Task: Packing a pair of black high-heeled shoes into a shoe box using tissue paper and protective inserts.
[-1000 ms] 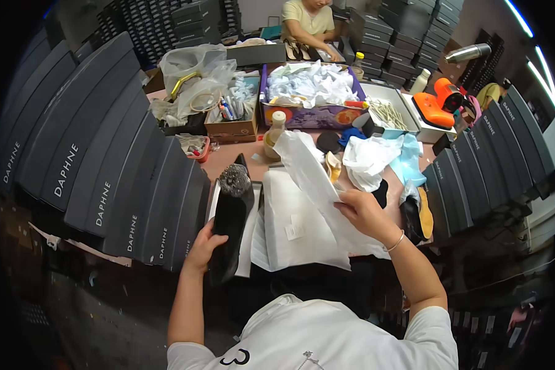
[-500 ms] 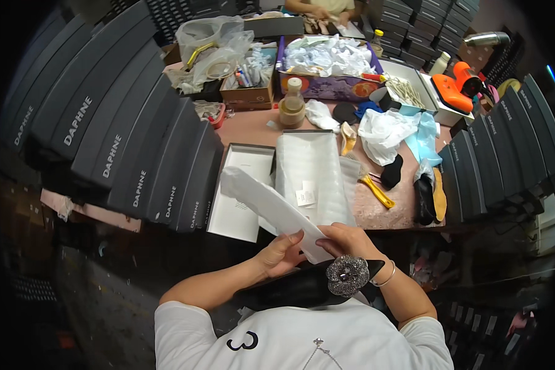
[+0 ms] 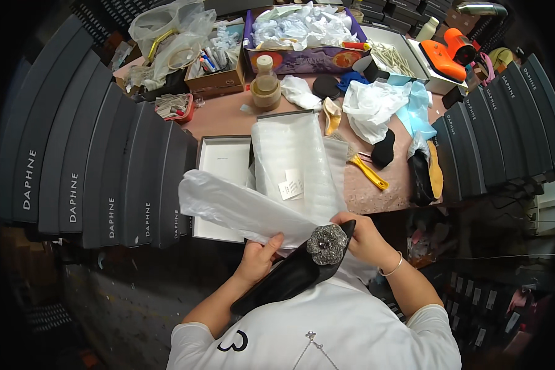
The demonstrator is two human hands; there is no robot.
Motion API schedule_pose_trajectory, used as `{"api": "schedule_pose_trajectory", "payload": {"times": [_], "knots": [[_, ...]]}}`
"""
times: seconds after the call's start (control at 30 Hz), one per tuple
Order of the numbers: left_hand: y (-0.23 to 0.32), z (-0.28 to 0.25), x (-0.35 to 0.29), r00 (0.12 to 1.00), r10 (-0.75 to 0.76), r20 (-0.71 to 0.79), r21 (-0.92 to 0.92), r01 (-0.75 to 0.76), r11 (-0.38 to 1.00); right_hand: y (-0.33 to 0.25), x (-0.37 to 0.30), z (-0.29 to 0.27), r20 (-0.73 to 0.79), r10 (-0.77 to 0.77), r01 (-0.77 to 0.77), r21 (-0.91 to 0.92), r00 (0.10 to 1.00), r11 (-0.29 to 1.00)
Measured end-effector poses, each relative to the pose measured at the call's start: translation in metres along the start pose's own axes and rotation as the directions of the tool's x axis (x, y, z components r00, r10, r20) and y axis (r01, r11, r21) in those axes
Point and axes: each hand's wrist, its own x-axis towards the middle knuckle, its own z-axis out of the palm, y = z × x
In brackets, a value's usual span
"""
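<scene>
A folded sheet of white tissue paper [image 3: 234, 206] slants across in front of me, its far end over the shoebox parts. My left hand [image 3: 259, 262] is closed on its lower edge, thumb on top. At the paper's right end is my right hand [image 3: 365, 240], closed on it, with its fingers partly hidden. A black pointed shoe [image 3: 277, 280] with a sparkling flower ornament [image 3: 327, 244] lies tilted between my forearms, close to my chest. Its toe overlaps my right fingers; what supports the shoe cannot be made out.
Beyond the paper lie a white-lined box piece [image 3: 223, 157] and a box with foam wrap [image 3: 290, 145]. Stacked dark shoeboxes [image 3: 98, 166] flank the left, more [image 3: 493, 129] the right. A yellow-handled brush [image 3: 370, 172], a bottle [image 3: 266, 86] and an orange heat tool [image 3: 444, 58] are on the table.
The shoe has come up and turned more upright, its flower now in front of the paper's right end. The paper has swung flatter and leftward. The whole view has shifted.
</scene>
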Motion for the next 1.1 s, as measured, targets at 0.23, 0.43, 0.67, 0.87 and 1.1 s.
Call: {"api": "schedule_pose_trajectory", "payload": {"times": [0.23, 0.43, 0.67, 0.87, 1.1], "knots": [[0.021, 0.014, -0.003, 0.996, 0.062, -0.06, -0.102, -0.068, 0.992, 0.006, 0.013, -0.003, 0.087, -0.02, 0.019, 0.022, 0.996, 1.0], [0.007, -0.002, 0.003, 0.995, 0.06, -0.074, -0.088, -0.066, 0.994, 0.018, 0.002, -0.02, 0.01, -0.076, 0.076, -0.301, 0.997, 0.951], [0.014, 0.018, -0.001, 1.0, -0.023, -0.017, -0.117, 0.021, 0.993, 0.006, -0.003, -0.007, 0.007, -0.152, 0.152, -0.094, 0.988, 0.984], [0.028, 0.004, -0.003, 0.903, -0.237, 0.357, 0.082, 0.223, 0.971, -0.024, -0.023, -0.014, 0.04, 0.105, -0.108, 0.083, 0.994, 0.991], [0.032, 0.022, 0.028, 0.802, -0.374, 0.466, 0.288, 0.262, 0.921, -0.04, -0.025, -0.018, -0.013, 0.046, -0.045, 0.063, 0.999, 0.997]]}}
